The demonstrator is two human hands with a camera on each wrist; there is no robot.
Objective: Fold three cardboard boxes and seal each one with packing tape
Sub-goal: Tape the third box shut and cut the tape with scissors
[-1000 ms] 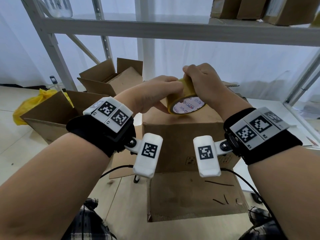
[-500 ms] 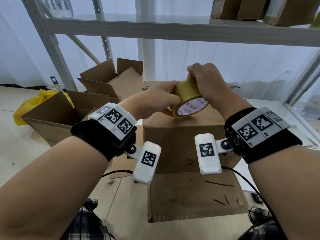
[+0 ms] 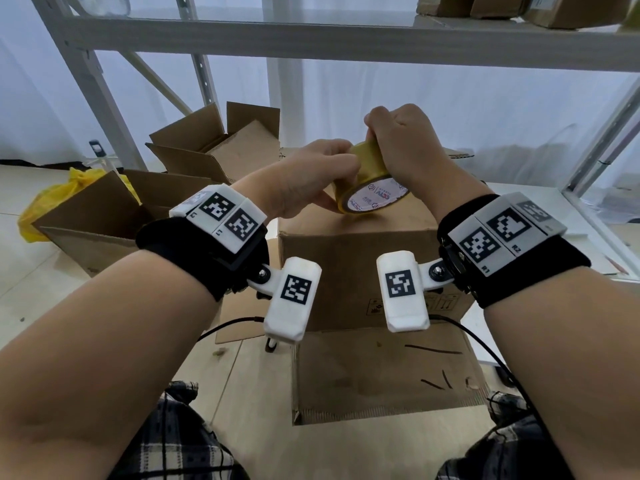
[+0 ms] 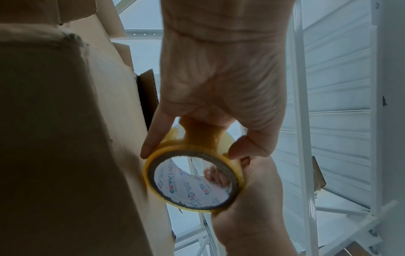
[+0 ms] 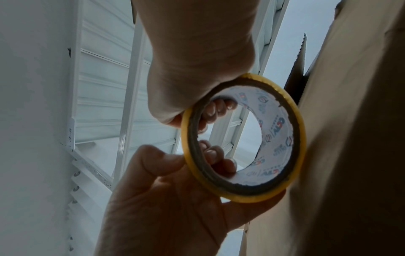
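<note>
Both hands hold the yellow roll of packing tape (image 3: 370, 181) just above the top of the closed brown cardboard box (image 3: 349, 258), near its far edge. The right hand (image 3: 405, 147) curls over the roll; the left hand (image 3: 304, 181) pinches its rim (probably picking at the tape's end). Next: peel a strip free and press it along the seam.
</note>
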